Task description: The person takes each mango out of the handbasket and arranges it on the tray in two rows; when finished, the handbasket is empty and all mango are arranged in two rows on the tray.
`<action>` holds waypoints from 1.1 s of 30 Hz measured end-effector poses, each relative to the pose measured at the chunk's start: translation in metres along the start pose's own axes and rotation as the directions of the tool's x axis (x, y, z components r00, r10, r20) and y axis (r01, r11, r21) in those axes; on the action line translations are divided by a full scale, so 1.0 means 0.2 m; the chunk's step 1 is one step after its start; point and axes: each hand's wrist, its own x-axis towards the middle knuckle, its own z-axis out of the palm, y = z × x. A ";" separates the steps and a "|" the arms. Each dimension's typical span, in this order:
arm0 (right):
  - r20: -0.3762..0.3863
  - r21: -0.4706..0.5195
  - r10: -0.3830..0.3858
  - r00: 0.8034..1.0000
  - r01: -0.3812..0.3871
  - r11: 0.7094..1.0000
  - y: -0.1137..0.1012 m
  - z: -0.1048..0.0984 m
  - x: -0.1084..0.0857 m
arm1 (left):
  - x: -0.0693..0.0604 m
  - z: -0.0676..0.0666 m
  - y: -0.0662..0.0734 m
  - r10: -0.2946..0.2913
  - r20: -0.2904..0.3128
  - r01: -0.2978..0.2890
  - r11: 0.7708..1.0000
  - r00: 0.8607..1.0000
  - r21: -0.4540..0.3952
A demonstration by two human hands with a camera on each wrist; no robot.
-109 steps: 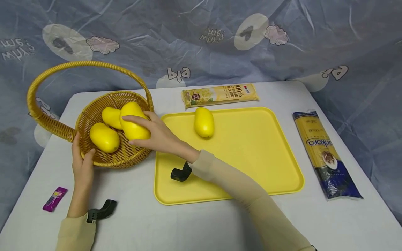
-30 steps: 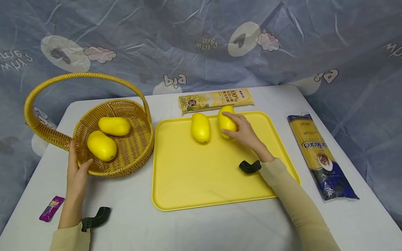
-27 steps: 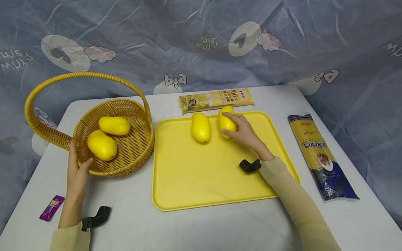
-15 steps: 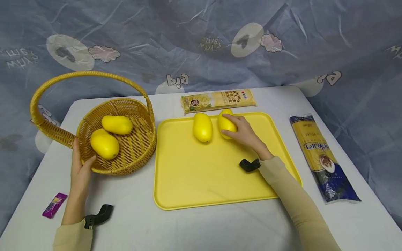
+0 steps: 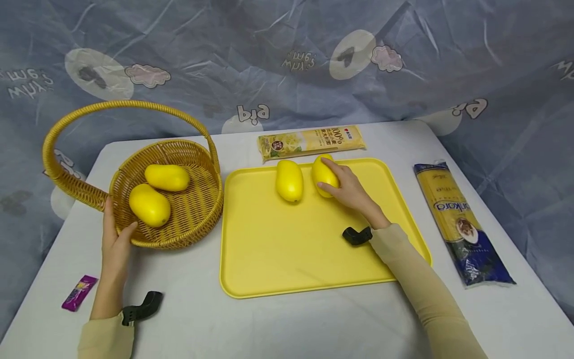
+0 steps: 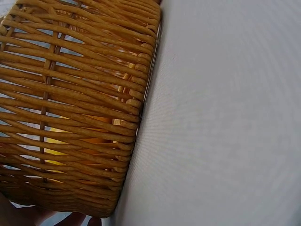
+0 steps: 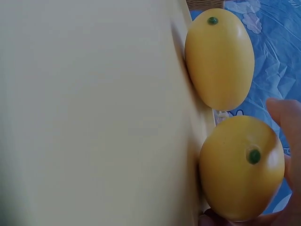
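My left hand (image 5: 115,247) grips the near left side of a wicker basket (image 5: 197,232), thumb at the rim. In the left wrist view its fingertips show at the bottom, against the basket's woven wall (image 6: 70,99). Inside the basket lie two yellow mangoes, a near one (image 5: 150,205) and a far one (image 5: 168,178). My right hand (image 5: 352,192) holds another yellow mango (image 5: 324,175) on the yellow tray (image 5: 309,249), toward its far edge. In the right wrist view, fingers and thumb curve round that mango (image 7: 240,174). Another mango (image 5: 289,181) lies just left of it, apart from it.
Behind the tray lies a spaghetti packet (image 5: 311,143). A blue and yellow pasta bag (image 5: 464,224) lies to the tray's right. A small purple wrapped packet (image 5: 79,293) sits left of my left forearm. The basket's tall handle (image 5: 130,104) arches up over it.
From over the basket, my right hand has carried a mango rightward onto the tray, beside the other one. In the last second both hands stay nearly still; the left keeps its grip on the basket.
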 end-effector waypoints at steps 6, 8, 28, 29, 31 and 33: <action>-0.012 0.008 0.009 1.000 -0.009 1.000 0.00 0.00 -0.01 | -0.01 0.00 -0.01 -0.012 -0.002 0.012 1.000 1.000 0.003; -0.019 0.007 0.008 1.000 -0.008 1.000 0.00 0.00 -0.01 | -0.01 0.00 -0.01 -0.012 -0.002 0.012 1.000 1.000 0.004; -0.172 -0.027 -0.070 0.983 0.066 0.997 -0.07 -0.05 -0.04 | -0.01 0.00 0.00 -0.016 -0.004 0.017 1.000 1.000 0.011; -0.193 -0.031 -0.090 0.977 0.085 0.996 -0.08 -0.05 -0.04 | -0.01 0.00 0.00 -0.016 -0.002 0.017 1.000 1.000 0.011; -0.242 -0.033 -0.137 0.961 0.133 0.991 -0.11 -0.05 -0.05 | -0.01 0.00 0.01 -0.020 0.000 0.020 1.000 1.000 0.016; -0.291 -0.026 -0.188 0.938 0.189 0.982 -0.14 -0.04 -0.06 | -0.01 0.00 0.01 -0.020 0.002 0.020 1.000 1.000 0.017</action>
